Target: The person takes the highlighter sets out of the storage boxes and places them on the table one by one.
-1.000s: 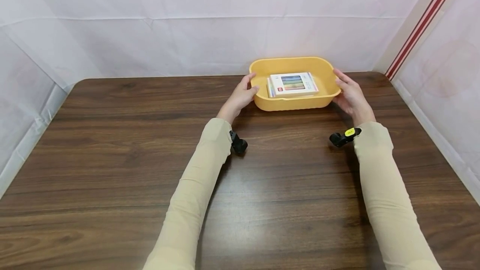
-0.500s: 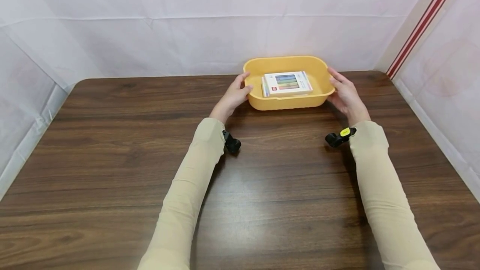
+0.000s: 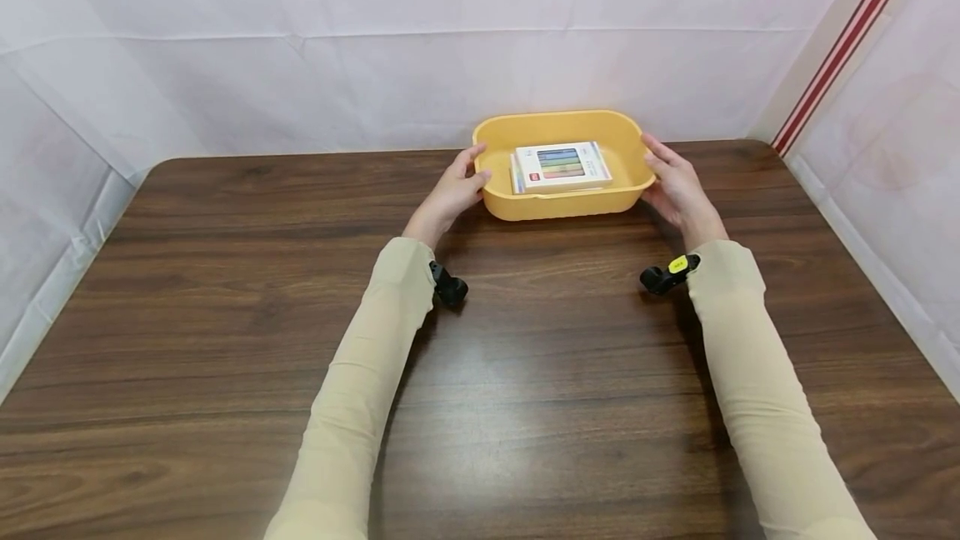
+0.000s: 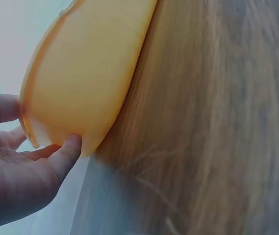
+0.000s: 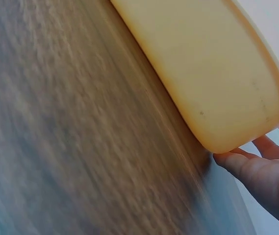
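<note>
Since one second earlier, both hands and the yellow plastic tub (image 3: 561,198) have shifted leftward along the far edge of the wooden table (image 3: 225,290). Left hand (image 3: 448,194): fingers (image 4: 63,155) nearly straight, thumb at the rim, cupping the tub's left end wall. Right hand (image 3: 675,183): fingers (image 5: 237,164) likewise extended, pressed flat against the right end wall. The tub's long axis runs left to right, opening upward. Inside it lies a white box (image 3: 562,165) printed with coloured stripes, flat, its long axis also left to right. A white backdrop (image 3: 375,65) stands behind.
</note>
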